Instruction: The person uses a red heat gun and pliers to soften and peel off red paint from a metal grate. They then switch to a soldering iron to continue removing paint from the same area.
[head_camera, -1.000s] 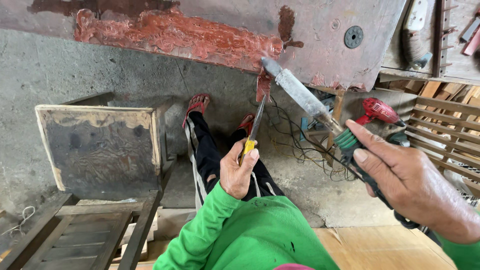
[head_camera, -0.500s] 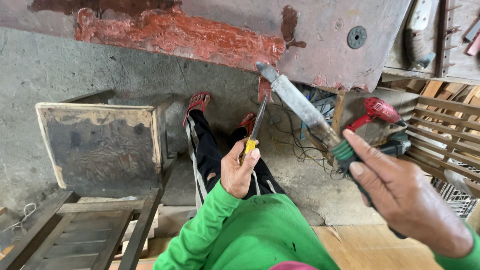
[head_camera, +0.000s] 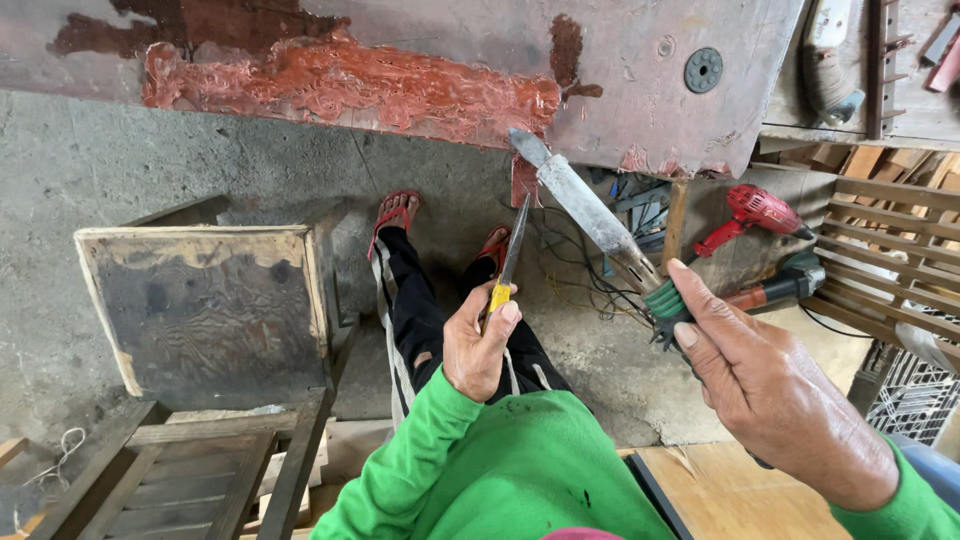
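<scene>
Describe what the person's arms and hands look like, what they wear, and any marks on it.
Both hands are bare: no gloves, rings or watch show on the left hand or the right hand. Both arms wear long bright green sleeves of soft knit cloth with ribbed cuffs at the wrists. The left sleeve carries a few small dark specks; only the cuff of the right sleeve is in view.

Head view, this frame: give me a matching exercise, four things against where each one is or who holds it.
Things:
1. yellow-handled knife
2. green-handled blade
3. red power drill
4. wooden box

Places:
A. on the floor, left of the legs
B. in the right hand
C. in the left hand
D. lying at the right by the wooden slats

Pairs: 1-C, 2-B, 3-D, 4-A
</scene>
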